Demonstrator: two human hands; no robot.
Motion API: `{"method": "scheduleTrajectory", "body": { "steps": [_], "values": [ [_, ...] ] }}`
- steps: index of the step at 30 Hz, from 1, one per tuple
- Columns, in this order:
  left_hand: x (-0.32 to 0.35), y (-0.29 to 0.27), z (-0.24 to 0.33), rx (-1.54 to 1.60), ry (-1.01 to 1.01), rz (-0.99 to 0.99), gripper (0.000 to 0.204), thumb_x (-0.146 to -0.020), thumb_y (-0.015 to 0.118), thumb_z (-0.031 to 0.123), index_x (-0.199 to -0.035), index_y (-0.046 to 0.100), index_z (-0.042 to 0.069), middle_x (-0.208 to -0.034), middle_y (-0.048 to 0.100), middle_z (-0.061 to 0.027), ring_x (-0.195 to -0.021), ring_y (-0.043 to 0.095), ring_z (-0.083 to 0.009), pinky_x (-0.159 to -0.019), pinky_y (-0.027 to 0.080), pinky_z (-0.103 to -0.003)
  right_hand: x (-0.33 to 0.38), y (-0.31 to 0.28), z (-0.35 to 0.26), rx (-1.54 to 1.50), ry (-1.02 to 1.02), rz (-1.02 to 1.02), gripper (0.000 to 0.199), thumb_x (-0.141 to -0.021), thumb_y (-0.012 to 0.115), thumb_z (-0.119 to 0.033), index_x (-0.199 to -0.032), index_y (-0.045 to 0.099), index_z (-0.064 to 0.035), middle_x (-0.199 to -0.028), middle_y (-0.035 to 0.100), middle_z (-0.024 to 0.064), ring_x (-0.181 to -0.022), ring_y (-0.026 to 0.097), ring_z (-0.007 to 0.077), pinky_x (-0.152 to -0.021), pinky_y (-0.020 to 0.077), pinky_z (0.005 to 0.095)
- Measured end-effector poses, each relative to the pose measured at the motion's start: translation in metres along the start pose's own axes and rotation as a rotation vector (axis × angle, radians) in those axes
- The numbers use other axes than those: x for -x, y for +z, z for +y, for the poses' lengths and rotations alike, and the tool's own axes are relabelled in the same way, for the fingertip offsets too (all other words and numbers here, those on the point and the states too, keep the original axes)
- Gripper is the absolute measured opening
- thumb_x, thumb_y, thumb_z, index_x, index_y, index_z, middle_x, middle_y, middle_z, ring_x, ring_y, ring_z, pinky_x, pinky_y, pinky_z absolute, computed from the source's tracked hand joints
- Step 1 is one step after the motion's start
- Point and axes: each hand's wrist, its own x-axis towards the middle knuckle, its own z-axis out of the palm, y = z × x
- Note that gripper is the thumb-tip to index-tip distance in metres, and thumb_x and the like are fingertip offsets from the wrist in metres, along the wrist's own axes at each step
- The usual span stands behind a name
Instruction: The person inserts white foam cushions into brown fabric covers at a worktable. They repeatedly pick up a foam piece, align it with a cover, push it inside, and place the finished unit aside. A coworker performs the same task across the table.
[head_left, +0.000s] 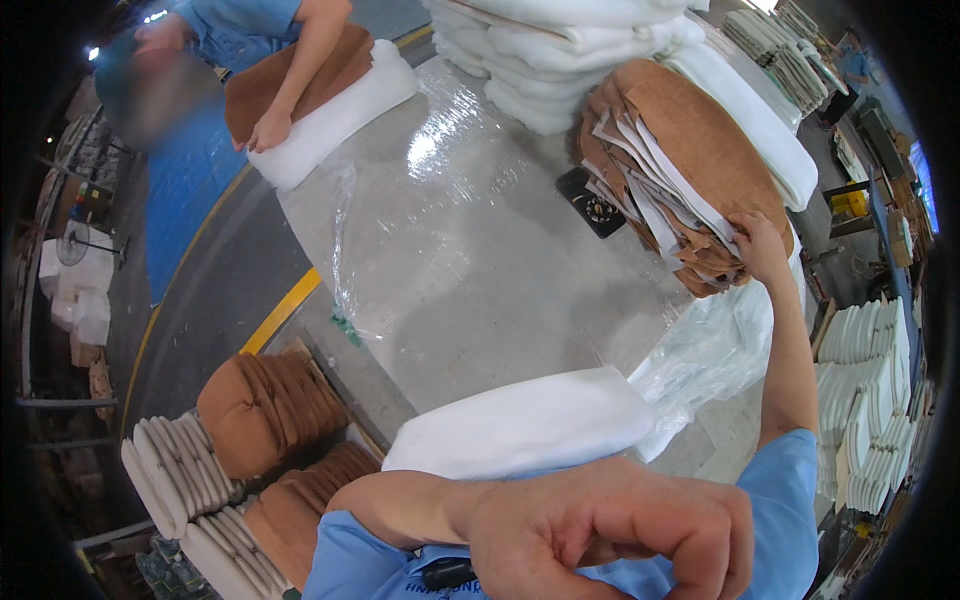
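My right hand (pixel 762 246) reaches out to the right side of the table, its fingers closed on the near edge of a stack of brown fabric pieces (pixel 700 130). White-grey strips (pixel 665 170) stick out from the stack's side. Close to the camera, my left hand (pixel 610 525) is raised in front of my body with its fingers curled in; the fingertips are partly cut off, and what they hold, if anything, is hidden. Beyond it, a white padded piece (pixel 520 425) lies along the table's near edge.
Clear plastic film partly covers the grey table (pixel 450 290). A black patterned object (pixel 592 203) lies by the brown stack. White padding (pixel 550 50) is piled at the back. Across the table, a co-worker's hand (pixel 270 130) rests on brown fabric over white padding. Brown and white cushions (pixel 265 415) stand lower left.
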Motion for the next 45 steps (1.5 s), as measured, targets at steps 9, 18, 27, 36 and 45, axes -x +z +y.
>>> {"method": "scheduleTrajectory", "body": {
  "steps": [9,18,27,36,45],
  "values": [
    [0.019,-0.035,0.028,-0.359,-0.736,0.645,0.006,-0.102,0.063,0.006,-0.108,0.066,0.005,-0.113,0.070,-0.0108,-0.114,0.070,-0.0250,-0.104,0.052,-0.040,0.014,0.022,0.016,-0.010,-0.040,0.002,0.033,-0.087,0.070,-0.006,-0.120,0.074,-0.0039,-0.116,0.071,0.0192,-0.116,0.065,0.0386,-0.102,0.0502,0.0473],
    [0.088,-0.121,0.047,-0.415,-0.266,0.903,0.007,-0.105,0.062,0.008,-0.110,0.066,0.009,-0.117,0.069,-0.0059,-0.125,0.066,-0.0280,-0.116,0.048,-0.046,0.003,-0.012,0.004,0.012,-0.056,0.036,0.019,-0.090,0.070,-0.014,-0.103,0.075,-0.0012,-0.105,0.073,0.0183,-0.101,0.069,0.0393,-0.089,0.0530,0.0466],
    [0.090,-0.108,0.046,-0.435,-0.275,0.926,0.006,-0.104,0.064,0.007,-0.108,0.068,0.007,-0.114,0.071,-0.0089,-0.120,0.068,-0.0289,-0.113,0.052,-0.045,-0.005,-0.023,0.006,-0.094,0.007,0.218,0.017,-0.097,0.065,-0.016,-0.099,0.066,0.0010,-0.094,0.071,0.0244,-0.092,0.068,0.0442,-0.081,0.0524,0.0495],
    [0.064,-0.056,0.050,-0.843,-0.441,0.553,0.016,-0.104,0.057,0.008,-0.096,0.069,0.002,-0.116,0.069,-0.0166,-0.119,0.067,-0.0353,-0.109,0.049,-0.046,-0.003,-0.057,-0.028,-0.218,-0.080,0.470,0.016,-0.105,0.060,-0.016,-0.107,0.060,-0.0006,-0.090,0.069,0.0219,-0.085,0.067,0.0419,-0.077,0.0516,0.0472],
    [0.015,0.026,0.004,-0.232,0.031,-0.101,0.019,-0.099,0.071,0.008,-0.104,0.073,-0.010,-0.111,0.068,-0.0235,-0.101,0.070,-0.0319,-0.092,0.058,-0.045,0.037,-0.067,-0.100,-0.280,-0.190,0.423,0.010,-0.102,0.064,-0.012,-0.102,0.061,-0.0020,-0.083,0.064,0.0169,-0.076,0.063,0.0324,-0.071,0.0490,0.0387]
  ]
}}
